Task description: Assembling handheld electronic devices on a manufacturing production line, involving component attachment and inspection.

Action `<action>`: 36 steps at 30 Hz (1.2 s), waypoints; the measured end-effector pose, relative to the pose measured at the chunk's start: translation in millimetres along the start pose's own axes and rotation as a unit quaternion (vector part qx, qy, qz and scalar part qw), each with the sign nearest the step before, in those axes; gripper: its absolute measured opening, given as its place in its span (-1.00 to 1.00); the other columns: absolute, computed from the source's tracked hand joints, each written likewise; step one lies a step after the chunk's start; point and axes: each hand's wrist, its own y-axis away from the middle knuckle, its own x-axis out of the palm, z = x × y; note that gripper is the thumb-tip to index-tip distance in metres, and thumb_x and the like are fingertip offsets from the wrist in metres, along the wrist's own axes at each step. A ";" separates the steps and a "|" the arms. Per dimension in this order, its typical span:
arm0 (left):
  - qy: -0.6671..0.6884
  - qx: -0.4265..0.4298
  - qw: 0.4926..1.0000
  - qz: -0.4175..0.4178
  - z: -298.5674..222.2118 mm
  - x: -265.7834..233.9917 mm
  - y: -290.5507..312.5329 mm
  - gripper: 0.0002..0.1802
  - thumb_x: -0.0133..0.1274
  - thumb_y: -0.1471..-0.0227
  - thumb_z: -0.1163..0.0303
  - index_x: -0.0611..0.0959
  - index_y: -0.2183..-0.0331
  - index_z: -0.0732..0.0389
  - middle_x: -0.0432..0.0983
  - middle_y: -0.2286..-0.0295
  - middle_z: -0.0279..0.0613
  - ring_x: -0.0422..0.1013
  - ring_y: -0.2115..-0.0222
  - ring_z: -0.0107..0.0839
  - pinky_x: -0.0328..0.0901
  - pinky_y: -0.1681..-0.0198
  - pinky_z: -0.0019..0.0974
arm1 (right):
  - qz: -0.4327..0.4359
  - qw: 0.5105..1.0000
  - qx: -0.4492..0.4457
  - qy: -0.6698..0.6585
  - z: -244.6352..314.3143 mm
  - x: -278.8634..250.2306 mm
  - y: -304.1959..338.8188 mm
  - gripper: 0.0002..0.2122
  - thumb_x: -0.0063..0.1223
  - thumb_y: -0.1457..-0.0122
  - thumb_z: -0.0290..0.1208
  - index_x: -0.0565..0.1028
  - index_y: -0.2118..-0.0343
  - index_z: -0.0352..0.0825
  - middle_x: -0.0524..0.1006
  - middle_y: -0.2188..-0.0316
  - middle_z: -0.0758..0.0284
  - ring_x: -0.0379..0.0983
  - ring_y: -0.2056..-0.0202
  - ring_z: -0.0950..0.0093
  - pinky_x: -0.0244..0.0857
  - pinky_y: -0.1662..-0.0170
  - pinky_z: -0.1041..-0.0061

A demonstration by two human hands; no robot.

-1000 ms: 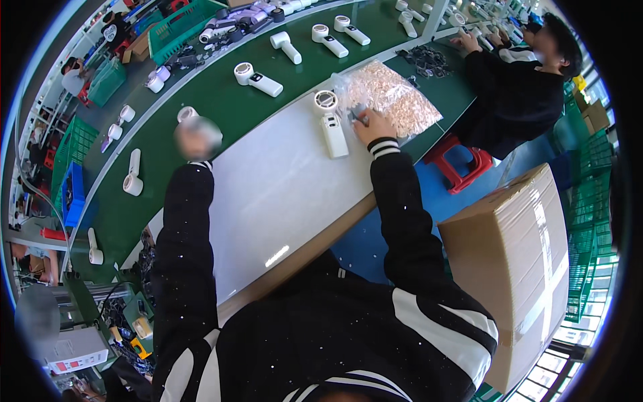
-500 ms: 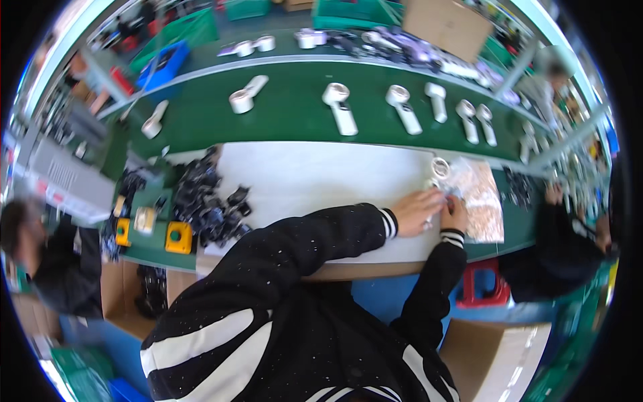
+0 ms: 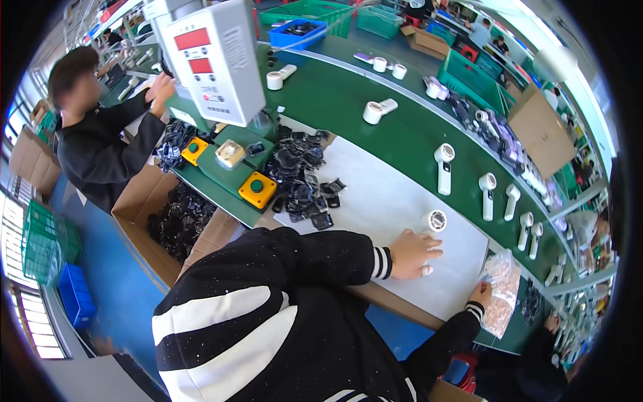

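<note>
My left hand [image 3: 414,254] is over the white work sheet [image 3: 375,194], its fingers spread and a white cover or band on one finger. Just beyond its fingertips sits a white round-headed part [image 3: 437,220], apart from the hand; any handle on it is hard to make out. To the right, my right hand [image 3: 479,295] rests against the left edge of a clear plastic bag [image 3: 501,295] full of small copper-coloured pieces. Its fingers are curled together, and whatever is between them is too small to tell.
Black plastic parts [image 3: 298,167] are heaped left of the sheet, beside a press machine [image 3: 214,63] with yellow button boxes [image 3: 257,189]. White handheld devices [image 3: 445,167] lie along the green belt [image 3: 402,147]. A co-worker [image 3: 100,127] sits at left; an open carton [image 3: 144,194] stands below.
The view has swung to the left, bringing in the press machine. My hands, together at the round part before, are now apart: the left near that part, the right at the bag.
</note>
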 end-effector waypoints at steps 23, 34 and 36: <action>-0.288 -0.312 0.901 0.088 192.7 -203.5 88.0 -0.79 -0.03 0.00 0.27 0.63 0.36 0.11 0.60 0.32 -0.12 0.48 0.27 -0.03 0.28 0.20 0.03 | -0.158 0.950 -0.010 -0.269 18.2 -36.7 -8.5 -0.79 -0.07 -0.22 -0.43 0.46 0.13 -0.37 0.49 0.42 0.28 0.40 0.43 0.49 0.36 0.33 0.55; -0.304 -0.337 0.885 0.107 189.2 -222.1 82.9 -0.74 0.01 -0.01 0.28 0.60 0.24 0.15 0.54 0.27 -0.08 0.42 0.22 -0.05 0.30 0.12 -0.07 | 0.164 0.869 -0.083 -0.459 215.0 77.1 76.1 -0.86 -0.09 -0.17 -0.64 0.52 0.28 -0.35 0.45 0.46 0.43 0.25 0.48 0.65 0.18 0.36 0.73; -0.359 -0.358 0.851 0.137 180.2 -224.0 83.3 -0.74 0.02 -0.01 0.28 0.61 0.22 0.11 0.52 0.23 -0.11 0.41 0.20 -0.09 0.28 0.11 -0.06 | 0.196 0.850 -0.049 -0.486 229.0 91.4 87.4 -0.86 -0.10 -0.21 -0.61 0.51 0.25 -0.39 0.43 0.49 0.42 0.27 0.47 0.64 0.18 0.34 0.72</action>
